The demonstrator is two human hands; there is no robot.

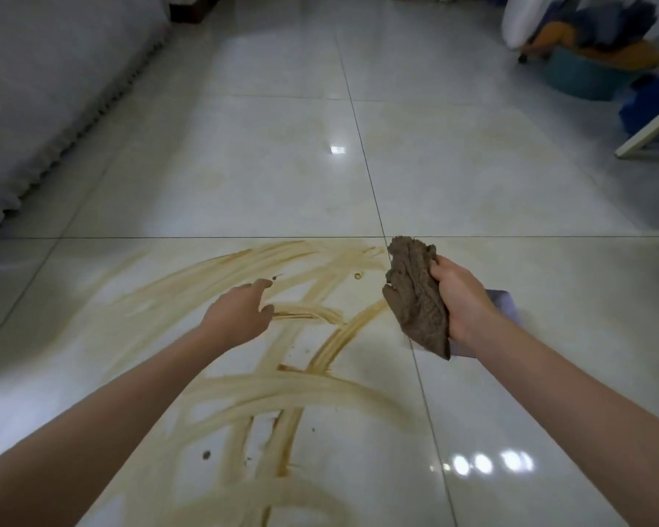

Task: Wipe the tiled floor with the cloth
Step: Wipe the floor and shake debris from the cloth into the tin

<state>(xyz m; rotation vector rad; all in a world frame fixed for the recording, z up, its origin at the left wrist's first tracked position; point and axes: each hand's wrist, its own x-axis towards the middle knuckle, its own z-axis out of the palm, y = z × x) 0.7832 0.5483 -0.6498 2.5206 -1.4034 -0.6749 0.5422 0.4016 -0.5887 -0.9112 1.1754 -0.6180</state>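
Right hand (459, 298) grasps crumpled brown terry cloth (415, 294), raised off glossy white tiled floor (244, 165), likely regathering before next pass. Cloth long axis runs 11 to 5 o'clock, bunched end toward 11. Left hand (240, 317) relaxed, holding nothing, above tan smear streaks (282, 386) at 6 o'clock.

Glossy smeared tiled floor (282, 176); coarse nubby cloth (415, 298).

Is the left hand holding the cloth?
No, the cloth is bunched in the right hand, while the left hand hangs empty over the smeared floor.
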